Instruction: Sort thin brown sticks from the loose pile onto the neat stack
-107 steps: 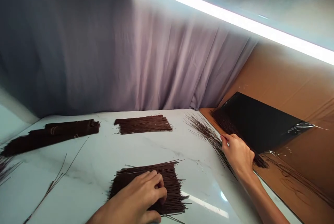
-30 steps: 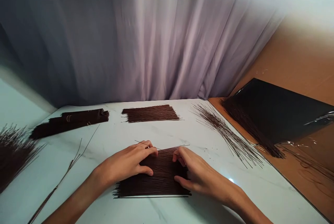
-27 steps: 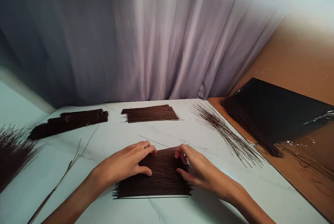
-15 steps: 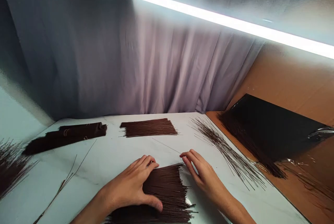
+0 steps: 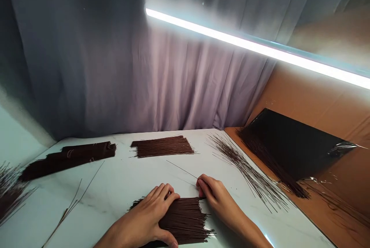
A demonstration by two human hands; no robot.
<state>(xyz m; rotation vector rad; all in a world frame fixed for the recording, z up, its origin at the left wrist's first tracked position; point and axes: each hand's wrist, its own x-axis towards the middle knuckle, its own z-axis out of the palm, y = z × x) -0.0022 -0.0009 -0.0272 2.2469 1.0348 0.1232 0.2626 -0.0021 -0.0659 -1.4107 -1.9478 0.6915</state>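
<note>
In the head view, the left hand (image 5: pixel 150 219) lies flat, fingers spread, on a near pile of thin dark sticks (image 5: pixel 185 219) on the white table (image 5: pixel 121 178). The right hand (image 5: pixel 215 196), just right of it, pinches a single stick (image 5: pixel 180 169) slanting far-left; a loose fan of sticks (image 5: pixel 245 169) lies farther right.

grey curtain (image 5: pixel 173 78), light strip (image 5: pixel 260 49), cardboard box (image 5: pixel 323 97)
</note>
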